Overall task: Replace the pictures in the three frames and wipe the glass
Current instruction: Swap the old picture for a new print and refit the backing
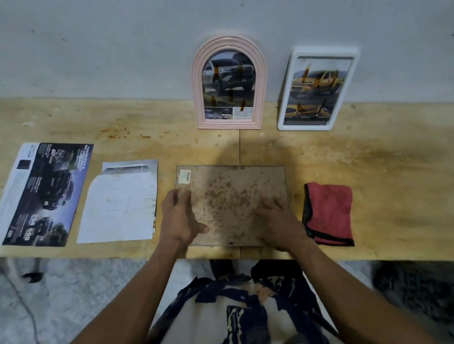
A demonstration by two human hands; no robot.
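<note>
Both your hands, left (179, 217) and right (278, 225), lie flat and open on the stained glass (229, 196), steadying it beside the red cloth (329, 213).

Three frames sit on the table (385, 172): one pink frame (229, 83) and one white frame (318, 90) behind the flat frame (230, 203). Two paper sheets lie left of it: one dark car poster (45, 194), one white sheet (120, 203). One red cloth (328, 213) lies right of it. Two hands touch it: left hand (179, 217), right hand (281, 226)
</note>
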